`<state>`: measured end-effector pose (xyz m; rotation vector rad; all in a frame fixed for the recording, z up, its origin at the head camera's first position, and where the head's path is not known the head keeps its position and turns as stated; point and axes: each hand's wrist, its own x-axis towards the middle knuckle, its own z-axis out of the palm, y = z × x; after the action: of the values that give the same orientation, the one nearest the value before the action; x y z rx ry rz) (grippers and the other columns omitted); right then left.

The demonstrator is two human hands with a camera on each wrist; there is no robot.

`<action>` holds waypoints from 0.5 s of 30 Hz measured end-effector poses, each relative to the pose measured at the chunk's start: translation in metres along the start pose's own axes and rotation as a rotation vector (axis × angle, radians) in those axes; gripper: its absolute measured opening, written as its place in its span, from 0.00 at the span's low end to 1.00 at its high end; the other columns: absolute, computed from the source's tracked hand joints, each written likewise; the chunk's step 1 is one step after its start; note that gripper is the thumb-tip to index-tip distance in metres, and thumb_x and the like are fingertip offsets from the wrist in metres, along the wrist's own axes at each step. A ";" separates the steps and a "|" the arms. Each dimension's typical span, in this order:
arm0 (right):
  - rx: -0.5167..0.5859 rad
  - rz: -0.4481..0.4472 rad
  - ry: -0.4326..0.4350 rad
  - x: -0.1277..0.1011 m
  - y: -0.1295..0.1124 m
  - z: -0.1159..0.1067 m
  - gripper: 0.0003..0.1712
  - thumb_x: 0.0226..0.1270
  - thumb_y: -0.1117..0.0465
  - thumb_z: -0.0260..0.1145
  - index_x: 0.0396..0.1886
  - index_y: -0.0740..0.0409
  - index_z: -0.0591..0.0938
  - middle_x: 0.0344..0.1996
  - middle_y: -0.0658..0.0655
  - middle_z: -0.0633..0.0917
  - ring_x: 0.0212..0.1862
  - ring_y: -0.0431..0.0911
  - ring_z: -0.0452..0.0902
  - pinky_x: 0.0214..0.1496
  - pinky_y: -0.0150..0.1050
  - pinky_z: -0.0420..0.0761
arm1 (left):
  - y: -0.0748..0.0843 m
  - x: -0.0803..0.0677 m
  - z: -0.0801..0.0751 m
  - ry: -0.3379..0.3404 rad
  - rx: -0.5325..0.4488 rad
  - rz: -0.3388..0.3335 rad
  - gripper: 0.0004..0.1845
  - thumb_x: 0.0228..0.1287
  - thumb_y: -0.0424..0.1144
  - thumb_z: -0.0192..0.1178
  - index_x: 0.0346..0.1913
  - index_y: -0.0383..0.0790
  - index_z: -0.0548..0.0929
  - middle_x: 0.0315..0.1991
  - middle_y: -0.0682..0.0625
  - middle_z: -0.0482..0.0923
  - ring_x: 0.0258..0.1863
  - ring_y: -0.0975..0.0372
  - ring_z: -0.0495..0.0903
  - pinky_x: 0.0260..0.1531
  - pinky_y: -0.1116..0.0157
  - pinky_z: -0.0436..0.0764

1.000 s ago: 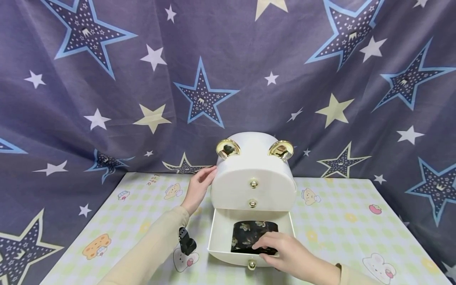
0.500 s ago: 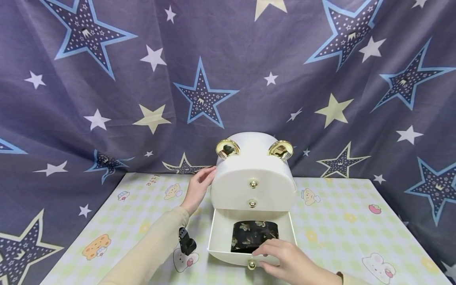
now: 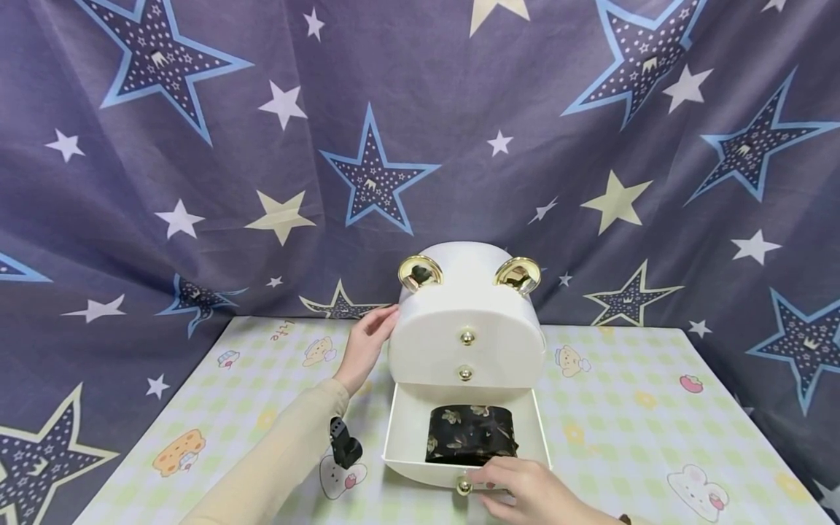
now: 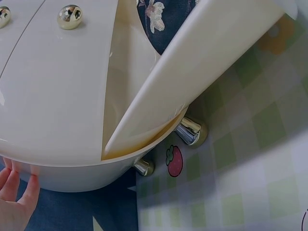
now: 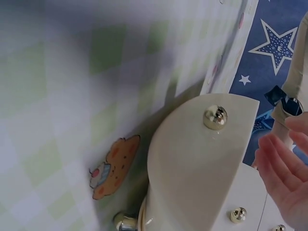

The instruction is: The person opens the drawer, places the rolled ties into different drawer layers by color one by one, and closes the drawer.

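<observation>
A white bear-shaped drawer box (image 3: 467, 332) with gold ears stands at the middle of the table. Its bottom drawer (image 3: 407, 437) is pulled out, and a folded dark floral cloth (image 3: 469, 434) lies inside. My left hand (image 3: 367, 343) rests with straight fingers against the box's left side, and its fingertips (image 4: 14, 192) show at the curved wall. My right hand (image 3: 518, 490) is at the drawer's front wall beside the gold knob (image 3: 464, 486). In the right wrist view its fingers (image 5: 281, 175) are straight, a little off the drawer front (image 5: 192, 163), and hold nothing.
A pastel checked tablecloth (image 3: 623, 408) with cartoon animals covers the table. A dark star-printed curtain (image 3: 197, 182) hangs close behind and at both sides. The box stands on small metal feet (image 4: 191, 132). Two upper drawers with gold knobs (image 3: 467, 337) are closed.
My right hand has drawn back off the floral cloth and out of the drawer to its front wall by the knob. The left hand and the box have not moved.
</observation>
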<state>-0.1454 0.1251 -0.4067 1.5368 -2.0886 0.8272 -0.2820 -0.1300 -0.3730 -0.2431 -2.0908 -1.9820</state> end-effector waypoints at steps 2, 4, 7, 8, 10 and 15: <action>-0.020 -0.002 -0.006 -0.001 0.000 0.002 0.13 0.51 0.66 0.67 0.38 0.56 0.78 0.30 0.49 0.82 0.31 0.35 0.77 0.33 0.16 0.73 | 0.000 0.001 0.000 0.001 0.004 -0.001 0.17 0.61 0.39 0.55 0.50 0.33 0.75 0.52 0.44 0.73 0.48 0.63 0.73 0.48 0.69 0.74; -0.031 -0.003 -0.011 -0.003 0.000 0.003 0.12 0.52 0.65 0.66 0.39 0.56 0.78 0.31 0.49 0.83 0.32 0.35 0.77 0.34 0.17 0.74 | 0.000 0.001 0.000 0.001 0.005 -0.003 0.17 0.61 0.39 0.55 0.51 0.33 0.75 0.52 0.44 0.73 0.48 0.63 0.73 0.48 0.69 0.74; -0.031 0.011 -0.029 -0.006 0.000 0.006 0.13 0.53 0.65 0.66 0.40 0.56 0.78 0.33 0.50 0.83 0.34 0.36 0.78 0.35 0.18 0.75 | 0.000 0.001 0.000 0.001 0.004 -0.003 0.18 0.61 0.39 0.55 0.51 0.32 0.75 0.52 0.44 0.72 0.48 0.61 0.73 0.48 0.69 0.74; -0.035 0.010 -0.032 -0.006 0.000 0.007 0.13 0.53 0.65 0.66 0.40 0.57 0.78 0.34 0.51 0.83 0.35 0.36 0.78 0.35 0.18 0.75 | 0.001 0.001 0.000 0.000 0.004 -0.002 0.17 0.61 0.39 0.55 0.51 0.32 0.75 0.52 0.44 0.72 0.49 0.61 0.73 0.48 0.69 0.74; -0.039 0.017 -0.035 -0.008 0.000 0.009 0.12 0.54 0.64 0.65 0.41 0.57 0.78 0.35 0.51 0.83 0.35 0.37 0.79 0.36 0.19 0.75 | 0.001 0.001 0.000 0.001 0.003 -0.004 0.17 0.62 0.39 0.54 0.51 0.32 0.75 0.51 0.44 0.72 0.49 0.60 0.73 0.48 0.69 0.74; -0.074 0.033 -0.033 -0.013 0.000 0.015 0.13 0.54 0.63 0.65 0.41 0.56 0.79 0.36 0.51 0.84 0.36 0.38 0.79 0.36 0.21 0.76 | 0.000 0.001 0.000 0.006 0.006 -0.007 0.16 0.62 0.38 0.54 0.50 0.33 0.76 0.51 0.44 0.73 0.48 0.62 0.73 0.48 0.69 0.74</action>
<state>-0.1411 0.1241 -0.4259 1.4906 -2.1492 0.7329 -0.2827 -0.1297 -0.3732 -0.2280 -2.0961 -1.9783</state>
